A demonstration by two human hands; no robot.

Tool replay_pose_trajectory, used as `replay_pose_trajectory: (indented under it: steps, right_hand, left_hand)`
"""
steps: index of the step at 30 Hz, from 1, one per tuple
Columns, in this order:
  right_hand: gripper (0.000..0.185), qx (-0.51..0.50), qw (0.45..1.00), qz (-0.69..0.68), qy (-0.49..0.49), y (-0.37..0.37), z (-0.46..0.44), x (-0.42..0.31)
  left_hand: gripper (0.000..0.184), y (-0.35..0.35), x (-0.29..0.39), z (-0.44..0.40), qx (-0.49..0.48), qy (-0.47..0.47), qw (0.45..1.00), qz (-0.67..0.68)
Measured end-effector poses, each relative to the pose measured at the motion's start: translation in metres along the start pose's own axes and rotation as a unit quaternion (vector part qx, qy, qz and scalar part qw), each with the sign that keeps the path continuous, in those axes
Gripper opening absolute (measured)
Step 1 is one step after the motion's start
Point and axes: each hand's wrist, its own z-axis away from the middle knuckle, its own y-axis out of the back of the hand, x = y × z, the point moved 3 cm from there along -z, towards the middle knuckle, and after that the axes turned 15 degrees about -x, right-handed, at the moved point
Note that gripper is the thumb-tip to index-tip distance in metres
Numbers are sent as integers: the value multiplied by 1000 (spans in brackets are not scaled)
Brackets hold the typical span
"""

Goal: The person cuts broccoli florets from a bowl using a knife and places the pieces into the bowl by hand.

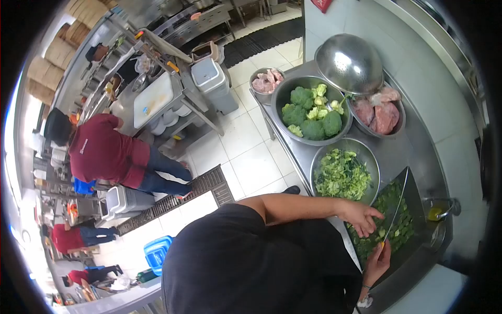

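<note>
No text can be read with certainty. A small pale print marks the back of a maroon shirt [107, 152] on a person across the kitchen, too small to make out as words.

The steel tabletop [415, 144] carries a small bowl [264, 96] of pale meat [267, 79], a broccoli bowl [285, 90], a bowl of large meat pieces [387, 118], a bowl of chopped greens [341, 175], and a dark board [411, 184] spread with cut leaves [402, 225]

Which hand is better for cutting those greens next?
Probably the right hand: it grips the knife, with the blade over the greens. The left hand is open, holding no tool.
</note>
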Motion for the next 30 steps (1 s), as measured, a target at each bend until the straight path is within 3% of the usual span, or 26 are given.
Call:
replay_pose_trajectory:
  steps: [2, 3, 4, 8, 11, 14, 17, 30]
  right_hand:
    - [39, 15, 999, 19, -22, 30, -14, 7]
    - [39, -6, 999, -13, -40, -25, 11, 1]
    - [39, -4, 999, 1, -37, -19, 8, -1]
    - [40, -10, 1000, 17, 13, -19, 7, -9]
    - [41, -36, 999, 9, -30, -24, 8, 17]
    - [41, -53, 997, -1, -58, -31, 8, -1]
    - [40, -45, 998, 48, -22, -33, 2, -4]
    - [39, -60, 996, -4, -71, -44, -6, -12]
  left_hand:
    - [88, 2, 15, -18, 26, -16, 998, -53]
    - [79, 0, 1, 48, 103, 43, 990, -90]
    - [70, 15, -2, 50, 150, 56, 977, -137]
    - [45, 53, -7, 63, 311, 45, 888, -336]
    - [45, 48, 8, 83, 330, 49, 882, -333]
    - [45, 67, -3, 97, 381, 78, 819, -422]
    - [48, 74, -1, 115, 387, 112, 787, -467]
    - [53, 63, 14, 130, 361, 169, 782, -479]
